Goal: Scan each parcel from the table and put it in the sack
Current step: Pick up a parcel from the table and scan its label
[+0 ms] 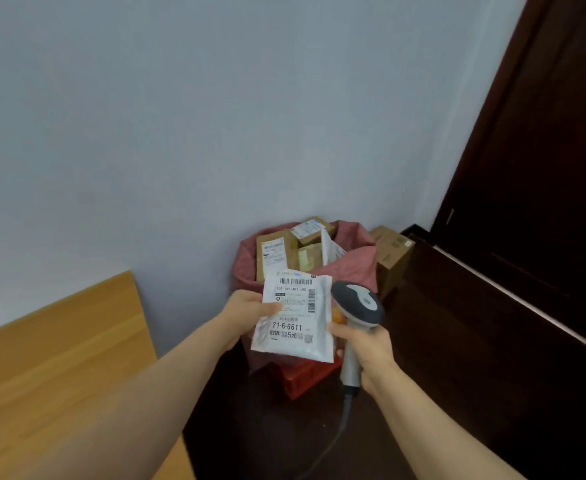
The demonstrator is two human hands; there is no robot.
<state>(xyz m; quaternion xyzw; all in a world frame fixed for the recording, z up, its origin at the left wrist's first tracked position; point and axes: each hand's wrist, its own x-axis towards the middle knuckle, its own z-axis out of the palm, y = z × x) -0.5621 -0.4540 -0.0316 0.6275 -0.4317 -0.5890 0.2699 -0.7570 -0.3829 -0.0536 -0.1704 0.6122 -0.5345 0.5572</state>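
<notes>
Holding the parcel (293, 315) left of the scanner (357, 301), before the sack (353, 266) containing boxes (273, 252), right of the desk (59, 341).

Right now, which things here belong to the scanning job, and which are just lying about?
Job: white parcel in left hand; scanner in right hand; red sack holding boxed parcels; table.
Lying about: cardboard box beside the sack; red crate; dark door.
</notes>
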